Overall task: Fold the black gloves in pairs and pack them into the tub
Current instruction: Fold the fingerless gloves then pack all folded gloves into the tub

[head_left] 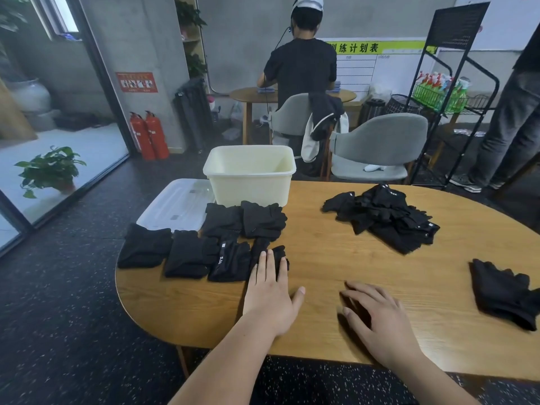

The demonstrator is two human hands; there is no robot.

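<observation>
Several folded black glove pairs (190, 252) lie in two rows on the left part of the wooden table (336, 258). My left hand (268, 290) lies flat, its straight fingers pressing on the rightmost folded pair (282, 252). My right hand (377, 314) rests on the bare tabletop with fingers spread and holds nothing. A loose heap of unfolded black gloves (382, 217) sits at the right rear. Another glove pair (502, 293) lies near the right edge. The cream tub (251, 173) stands at the table's back edge, and what shows of its inside holds nothing.
A clear plastic lid (175, 206) lies left of the tub, partly over the table edge. Two grey chairs (380, 141) stand behind the table. A person works at another table beyond them, and a further person stands at the far right by a black rack (450, 83).
</observation>
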